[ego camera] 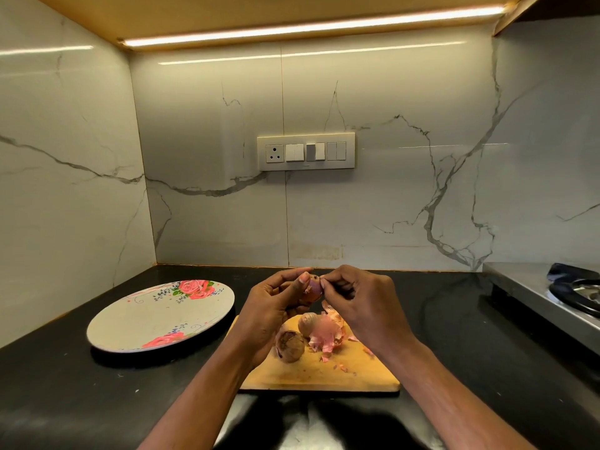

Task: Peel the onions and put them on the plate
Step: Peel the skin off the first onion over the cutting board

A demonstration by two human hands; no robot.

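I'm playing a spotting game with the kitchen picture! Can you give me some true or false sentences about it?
1. The round flowered plate holds no onions. True.
2. Both hands hold one small onion. True.
3. The wooden chopping board lies on the plate. False: it lies on the black counter, beside the plate.
4. Pink onion skins lie on the board. True.
5. The board holds no onions. False: two brown onions lie there.

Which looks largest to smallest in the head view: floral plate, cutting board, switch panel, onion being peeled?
1. Floral plate and cutting board: alike in extent, and the arms cover part of the board, so unranked.
2. Switch panel.
3. Onion, held in the left hand, pinched by the right hand.
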